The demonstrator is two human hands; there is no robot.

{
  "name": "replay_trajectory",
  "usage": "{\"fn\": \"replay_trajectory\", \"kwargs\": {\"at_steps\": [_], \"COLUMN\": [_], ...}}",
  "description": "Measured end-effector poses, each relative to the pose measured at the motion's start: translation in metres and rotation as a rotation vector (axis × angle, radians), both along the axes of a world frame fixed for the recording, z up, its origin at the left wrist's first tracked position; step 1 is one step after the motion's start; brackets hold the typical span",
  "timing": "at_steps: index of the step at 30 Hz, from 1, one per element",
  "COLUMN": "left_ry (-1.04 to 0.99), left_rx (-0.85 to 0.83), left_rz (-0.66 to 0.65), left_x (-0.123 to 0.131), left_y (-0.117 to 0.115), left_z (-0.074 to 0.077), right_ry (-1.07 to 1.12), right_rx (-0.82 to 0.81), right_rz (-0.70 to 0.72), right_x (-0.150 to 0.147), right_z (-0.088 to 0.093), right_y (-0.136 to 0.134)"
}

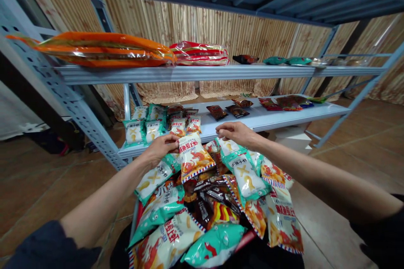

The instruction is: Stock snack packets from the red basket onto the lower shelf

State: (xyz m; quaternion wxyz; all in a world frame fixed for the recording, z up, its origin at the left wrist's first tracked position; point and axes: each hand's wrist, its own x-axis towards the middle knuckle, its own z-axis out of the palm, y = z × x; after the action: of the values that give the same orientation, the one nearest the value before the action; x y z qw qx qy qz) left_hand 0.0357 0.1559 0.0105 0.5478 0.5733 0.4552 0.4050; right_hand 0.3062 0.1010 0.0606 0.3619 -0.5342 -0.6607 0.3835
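My left hand (164,147) pinches the upper left edge of a white and orange snack bag (194,157), which is tilted above a heap of bags. My right hand (235,132) hovers to the right of that bag, its fingers loosely bent and pointing left, with nothing visible in them. Just below it lies a teal and white snack bag (246,174). The heap fills a red-rimmed container (244,241) in front of me. Dark brown packets (217,197) show in the middle, and another teal bag (214,243) lies at the near side.
On the lower shelf (268,122) ahead stand teal bags (134,131) and orange-white bags (177,126), with small dark packets (217,112) farther right. The shelf above holds a long orange package (107,48) and a red-striped package (200,54). A metal post (85,122) rises at left.
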Motion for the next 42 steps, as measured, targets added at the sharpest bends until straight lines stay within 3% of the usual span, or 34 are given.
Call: {"fn": "replay_trajectory", "kwargs": {"at_steps": [9,13,21,25,28,33,42], "left_ry": [-0.051,-0.050,-0.218,-0.260,-0.318,-0.330,-0.271], "left_rx": [0.070,0.092,0.010,-0.091,-0.124,-0.093,-0.075], "left_rz": [-0.008,0.010,0.038,0.007,0.062,0.190,0.259], "left_x": [0.012,0.022,0.030,0.030,0.029,0.031,0.030], "left_y": [-0.024,-0.035,-0.051,-0.055,-0.056,-0.061,-0.062], "left_z": [0.005,0.011,0.009,0.004,-0.001,-0.002,0.001], "right_ry": [0.331,0.403,0.573,0.571,0.573,0.624,0.643], "right_rx": [-0.368,-0.442,-0.470,-0.434,-0.403,-0.384,-0.328], "right_rz": [0.079,0.167,0.021,0.014,0.011,0.059,0.094], "right_x": [-0.032,-0.042,-0.050,-0.051,-0.052,-0.053,-0.056], "right_z": [-0.012,-0.016,-0.025,-0.028,-0.032,-0.041,-0.042], "right_y": [-0.017,-0.025,-0.029,-0.031,-0.033,-0.031,-0.037]}}
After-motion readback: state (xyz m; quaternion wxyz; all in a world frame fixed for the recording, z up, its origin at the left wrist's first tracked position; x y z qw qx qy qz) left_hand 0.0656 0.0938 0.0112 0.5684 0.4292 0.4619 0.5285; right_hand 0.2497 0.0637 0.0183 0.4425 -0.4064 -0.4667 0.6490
